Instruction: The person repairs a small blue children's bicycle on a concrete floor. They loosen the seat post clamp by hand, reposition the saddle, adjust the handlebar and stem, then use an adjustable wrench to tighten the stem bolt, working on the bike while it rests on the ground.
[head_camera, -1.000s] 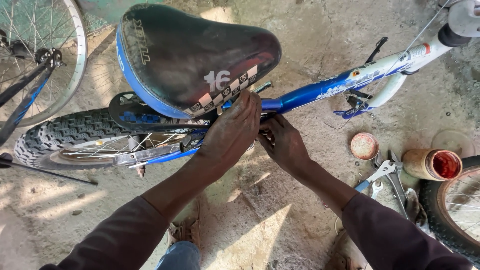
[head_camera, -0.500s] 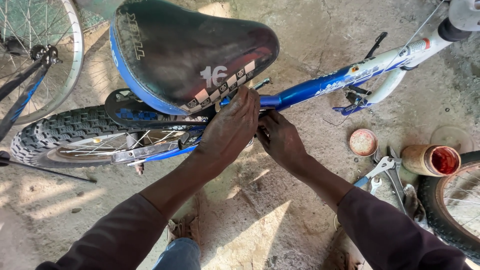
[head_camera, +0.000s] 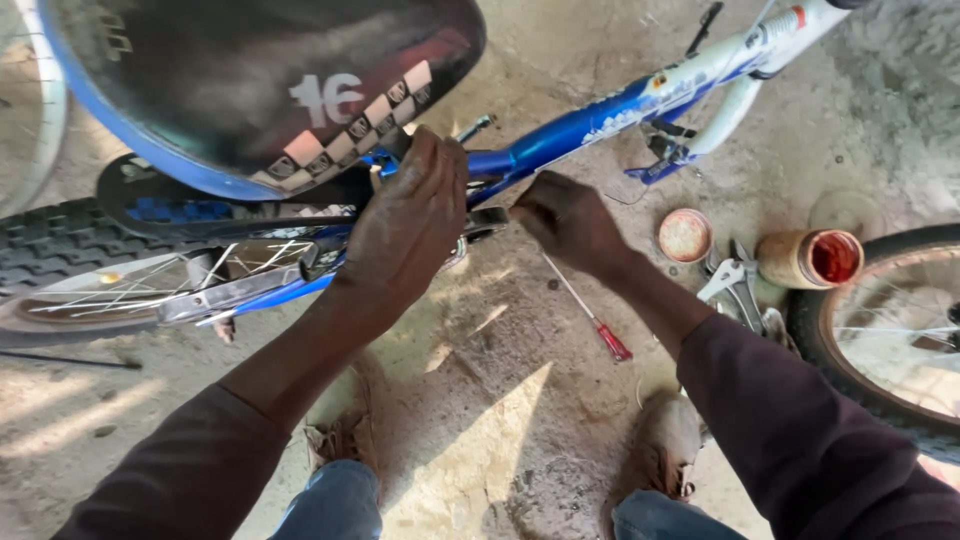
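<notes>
Head view: a small blue bike stands on the concrete floor (head_camera: 500, 420), and both hands work at the spot where its frame (head_camera: 570, 130) meets the seat post, just under the black saddle (head_camera: 250, 80). The left hand (head_camera: 410, 225) lies against the frame from the near side, fingers together and bent over the joint. It covers what is beneath it, so I cannot tell whether it grips a part or only braces the bike. The right hand (head_camera: 570, 220) is curled shut just beside a dark metal piece at the same joint. Whether it pinches a nut or a small tool is hidden by its knuckles.

The rear tyre (head_camera: 60, 240) sits to the left, under the saddle. A screwdriver (head_camera: 585, 310) with a red handle lies on the floor below the right wrist, untouched. Further right lie a round lid (head_camera: 684, 235), an open jar (head_camera: 810, 258) with red inside, tipped on its side, and a metal wrench (head_camera: 730, 280) between them. A second wheel (head_camera: 880, 330) shows at the right edge.

Judging from this, the step in hand is fitting or tightening something by finger at the joint under the saddle, with the left hand steadying. A next move there calls for holding the frame firm while the right hand turns in a cramped space, and for a tool within reach if fingers do not suffice
</notes>
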